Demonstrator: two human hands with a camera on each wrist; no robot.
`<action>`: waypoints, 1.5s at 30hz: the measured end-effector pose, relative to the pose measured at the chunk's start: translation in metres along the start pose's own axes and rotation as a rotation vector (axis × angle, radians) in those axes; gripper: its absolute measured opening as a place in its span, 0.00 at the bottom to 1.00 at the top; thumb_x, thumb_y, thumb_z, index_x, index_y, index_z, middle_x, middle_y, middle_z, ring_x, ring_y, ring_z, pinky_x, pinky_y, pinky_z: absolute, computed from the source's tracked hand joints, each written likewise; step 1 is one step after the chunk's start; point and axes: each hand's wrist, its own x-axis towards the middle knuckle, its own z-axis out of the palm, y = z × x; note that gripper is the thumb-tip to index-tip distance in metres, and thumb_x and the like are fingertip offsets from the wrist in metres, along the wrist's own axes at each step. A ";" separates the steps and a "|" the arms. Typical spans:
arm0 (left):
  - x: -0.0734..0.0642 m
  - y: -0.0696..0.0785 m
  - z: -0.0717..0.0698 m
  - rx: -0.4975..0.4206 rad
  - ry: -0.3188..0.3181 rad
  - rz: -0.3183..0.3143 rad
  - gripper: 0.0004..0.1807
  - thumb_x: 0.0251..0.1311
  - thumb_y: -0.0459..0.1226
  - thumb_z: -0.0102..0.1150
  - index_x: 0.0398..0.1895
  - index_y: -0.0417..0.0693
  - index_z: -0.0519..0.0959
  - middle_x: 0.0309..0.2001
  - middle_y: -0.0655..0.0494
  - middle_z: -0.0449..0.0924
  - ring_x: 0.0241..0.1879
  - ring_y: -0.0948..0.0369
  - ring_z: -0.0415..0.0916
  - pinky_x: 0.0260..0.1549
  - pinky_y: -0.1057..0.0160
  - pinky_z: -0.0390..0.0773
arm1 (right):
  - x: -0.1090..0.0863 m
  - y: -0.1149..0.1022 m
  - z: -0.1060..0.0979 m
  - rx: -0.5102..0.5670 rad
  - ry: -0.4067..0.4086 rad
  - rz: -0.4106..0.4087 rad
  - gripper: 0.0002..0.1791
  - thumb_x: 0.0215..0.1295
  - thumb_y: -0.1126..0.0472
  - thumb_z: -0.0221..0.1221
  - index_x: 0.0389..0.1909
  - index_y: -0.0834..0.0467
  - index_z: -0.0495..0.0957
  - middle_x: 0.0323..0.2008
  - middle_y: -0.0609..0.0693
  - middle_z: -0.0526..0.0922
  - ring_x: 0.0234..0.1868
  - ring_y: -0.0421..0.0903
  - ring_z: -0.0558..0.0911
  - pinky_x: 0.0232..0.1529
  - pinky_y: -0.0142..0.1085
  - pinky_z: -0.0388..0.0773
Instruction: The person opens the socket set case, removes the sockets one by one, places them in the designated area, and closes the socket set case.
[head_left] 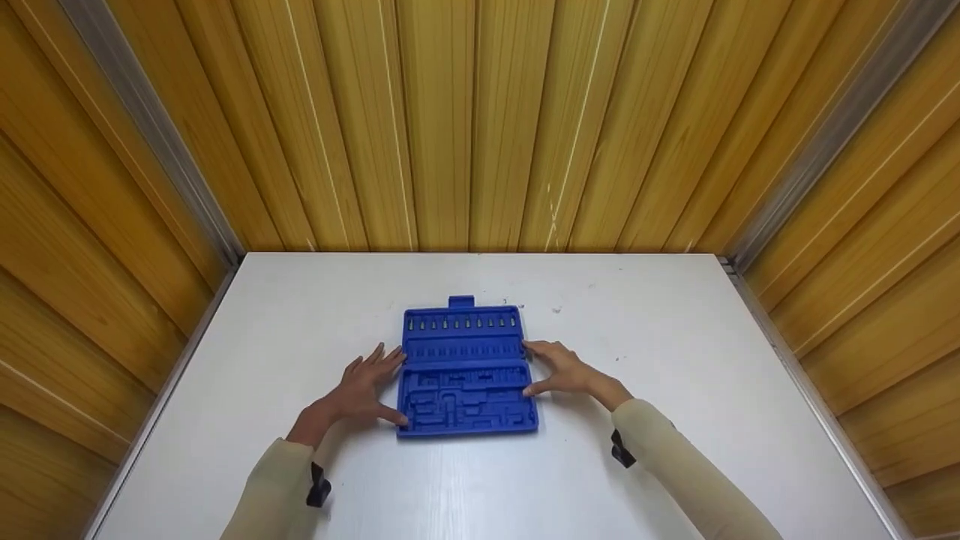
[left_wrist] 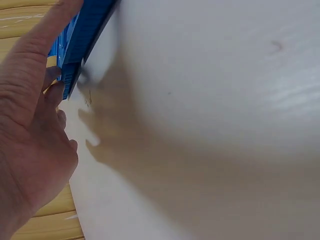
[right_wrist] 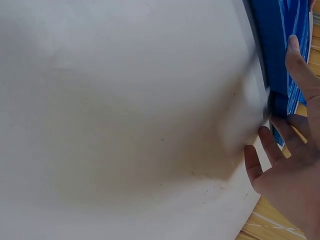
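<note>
A blue plastic tool case (head_left: pixel 469 399) lies unfolded on the white table, its latch tab at the far edge. A row of small metal bits (head_left: pixel 456 324) stands in the far half. The near half has moulded hollows with no tools in them. My left hand (head_left: pixel 364 390) is at the case's left side, fingers spread, thumb at the near left corner and fingertips by the hinge. On the right side, my right hand (head_left: pixel 566 369) has its thumb on the near half's rim and its forefinger beside the hinge. Both wrist views show the case's side wall (left_wrist: pixel 90 37) beside relaxed fingers.
The white table (head_left: pixel 675 330) extends around the case, with small dark marks behind it. Yellow wood-patterned panels (head_left: pixel 472 127) stand at the back and both sides, with grey metal posts at the corners. Black straps (head_left: pixel 319 485) are on the sleeves.
</note>
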 end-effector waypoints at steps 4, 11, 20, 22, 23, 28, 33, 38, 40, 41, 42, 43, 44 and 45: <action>0.002 0.000 -0.002 0.022 -0.008 0.005 0.69 0.36 0.56 0.84 0.80 0.44 0.56 0.82 0.46 0.50 0.82 0.38 0.35 0.75 0.30 0.37 | -0.001 -0.005 -0.002 -0.033 -0.012 0.049 0.55 0.53 0.48 0.77 0.77 0.64 0.60 0.74 0.65 0.67 0.73 0.65 0.66 0.74 0.68 0.54; 0.003 0.004 -0.006 0.039 -0.033 -0.016 0.70 0.35 0.56 0.84 0.81 0.44 0.55 0.82 0.45 0.49 0.82 0.38 0.37 0.76 0.30 0.38 | -0.001 -0.009 -0.005 -0.036 -0.018 0.067 0.55 0.53 0.49 0.77 0.77 0.65 0.60 0.74 0.66 0.67 0.74 0.67 0.65 0.74 0.69 0.54; 0.000 0.004 -0.002 0.033 -0.040 -0.023 0.70 0.35 0.56 0.84 0.81 0.44 0.54 0.82 0.42 0.47 0.82 0.37 0.36 0.75 0.29 0.38 | -0.001 -0.004 0.000 -0.032 0.004 0.056 0.55 0.50 0.48 0.78 0.75 0.65 0.63 0.71 0.66 0.70 0.72 0.66 0.67 0.73 0.68 0.56; 0.000 0.002 0.000 0.038 -0.041 -0.012 0.70 0.36 0.56 0.84 0.81 0.43 0.54 0.82 0.41 0.47 0.82 0.36 0.36 0.75 0.28 0.38 | -0.001 -0.003 0.001 -0.038 0.013 0.028 0.54 0.49 0.49 0.79 0.74 0.66 0.64 0.69 0.67 0.72 0.69 0.66 0.70 0.72 0.67 0.59; 0.000 0.002 0.000 0.042 -0.042 -0.008 0.70 0.36 0.57 0.84 0.81 0.44 0.54 0.82 0.41 0.47 0.82 0.36 0.36 0.74 0.28 0.38 | -0.001 -0.002 0.001 -0.035 0.016 0.014 0.54 0.49 0.50 0.79 0.73 0.67 0.64 0.68 0.67 0.73 0.68 0.66 0.71 0.71 0.67 0.61; 0.002 0.000 0.002 0.048 -0.036 0.006 0.67 0.38 0.58 0.82 0.81 0.45 0.56 0.82 0.42 0.47 0.82 0.36 0.37 0.74 0.27 0.37 | 0.004 -0.003 -0.009 -0.036 -0.009 -0.043 0.53 0.49 0.53 0.79 0.71 0.72 0.65 0.64 0.68 0.75 0.65 0.65 0.73 0.70 0.62 0.67; 0.004 0.000 0.001 0.047 -0.037 0.006 0.66 0.40 0.58 0.81 0.81 0.45 0.56 0.82 0.41 0.47 0.82 0.36 0.36 0.73 0.27 0.37 | 0.019 -0.007 -0.028 -0.096 0.009 -0.047 0.43 0.56 0.51 0.76 0.66 0.70 0.72 0.59 0.69 0.78 0.61 0.67 0.76 0.65 0.60 0.72; 0.006 0.002 0.000 0.046 -0.048 -0.003 0.68 0.38 0.58 0.82 0.81 0.46 0.54 0.83 0.42 0.46 0.82 0.37 0.35 0.75 0.28 0.36 | 0.046 -0.015 -0.040 -0.054 0.057 -0.113 0.30 0.65 0.56 0.69 0.60 0.73 0.76 0.54 0.71 0.81 0.55 0.68 0.81 0.59 0.59 0.79; 0.006 0.002 0.001 0.043 -0.045 -0.003 0.69 0.37 0.58 0.83 0.81 0.46 0.54 0.83 0.43 0.46 0.82 0.37 0.34 0.75 0.29 0.36 | 0.059 -0.023 -0.038 -0.030 0.059 -0.137 0.28 0.68 0.57 0.66 0.59 0.75 0.76 0.53 0.71 0.83 0.54 0.66 0.83 0.57 0.58 0.81; 0.006 0.002 0.000 0.044 -0.042 -0.002 0.69 0.37 0.58 0.83 0.81 0.46 0.54 0.83 0.42 0.46 0.82 0.37 0.34 0.75 0.29 0.36 | 0.066 -0.027 -0.036 -0.014 0.058 -0.142 0.27 0.69 0.57 0.65 0.59 0.74 0.76 0.52 0.71 0.84 0.53 0.65 0.84 0.56 0.57 0.82; 0.006 0.001 0.000 0.044 -0.038 0.001 0.69 0.37 0.58 0.83 0.81 0.46 0.55 0.83 0.42 0.46 0.82 0.37 0.35 0.75 0.28 0.36 | 0.074 -0.033 -0.032 -0.001 0.056 -0.143 0.26 0.70 0.57 0.64 0.59 0.74 0.77 0.52 0.70 0.84 0.53 0.65 0.84 0.56 0.56 0.82; 0.006 0.001 0.000 0.048 -0.037 0.002 0.69 0.37 0.59 0.83 0.81 0.46 0.55 0.83 0.43 0.47 0.82 0.37 0.35 0.75 0.28 0.36 | 0.080 -0.039 -0.028 0.015 0.051 -0.137 0.25 0.71 0.57 0.63 0.59 0.73 0.77 0.53 0.69 0.84 0.54 0.64 0.85 0.57 0.55 0.82; 0.005 0.001 0.000 0.047 -0.034 0.003 0.69 0.37 0.59 0.83 0.81 0.46 0.55 0.83 0.42 0.47 0.82 0.37 0.35 0.75 0.28 0.37 | 0.086 -0.045 -0.022 0.024 0.047 -0.133 0.25 0.71 0.57 0.62 0.59 0.72 0.78 0.53 0.68 0.85 0.54 0.63 0.85 0.57 0.54 0.82; 0.004 0.000 0.000 0.048 -0.032 0.006 0.69 0.37 0.59 0.83 0.81 0.45 0.55 0.82 0.42 0.47 0.82 0.37 0.35 0.75 0.28 0.37 | 0.093 -0.051 -0.016 0.039 0.042 -0.134 0.25 0.72 0.57 0.62 0.60 0.71 0.78 0.53 0.67 0.85 0.55 0.62 0.85 0.58 0.53 0.82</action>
